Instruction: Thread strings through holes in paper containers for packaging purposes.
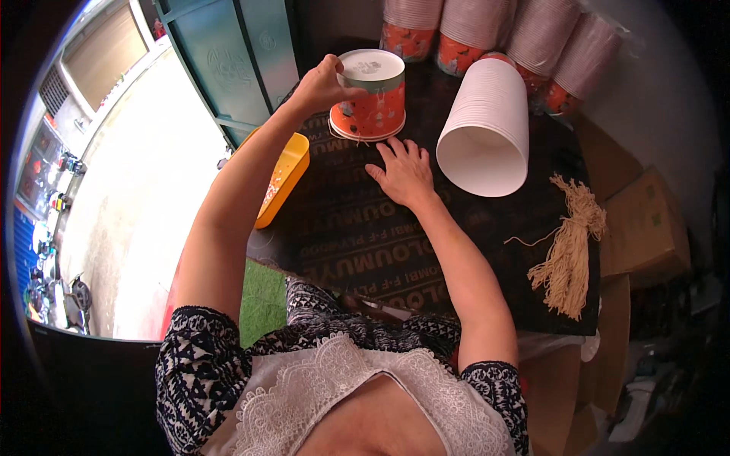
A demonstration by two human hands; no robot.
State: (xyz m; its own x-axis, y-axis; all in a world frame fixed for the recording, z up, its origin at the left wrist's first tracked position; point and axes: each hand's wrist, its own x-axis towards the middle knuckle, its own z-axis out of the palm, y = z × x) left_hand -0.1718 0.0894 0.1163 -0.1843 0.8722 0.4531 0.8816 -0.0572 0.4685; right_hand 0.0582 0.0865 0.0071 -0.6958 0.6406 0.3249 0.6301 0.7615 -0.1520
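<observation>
1. The cup (369, 106) stands upside down on the far part of the desk (357, 205), near the middle, its pale round base facing up and its white rim down. Its side is orange with small printed figures, under a grey-green band.
2. The left hand (331, 85) reaches across to the cup's upper left side. Its grip is clamped on the cup, fingers at the base's edge and thumb against the band.
3. The right hand (403, 169) lies palm down on the desk, just in front of the cup. Its grip is apart, the fingers spread and holding nothing; the fingertips are close to the rim, and whether they touch it I cannot tell.
4. A thin string (338, 135) shows by the rim's left side.
5. Right of the cup, a white stack (494, 106) of nested cups lies on its side, mouth toward the person.
6. Behind it, wrapped stacks (471, 34) lean in a row.
7. A bundle of twine (572, 251) lies at the desk's right edge, one strand trailing left.
8. A yellow tray (293, 171) sits at the left edge, partly hidden by the left forearm.
</observation>
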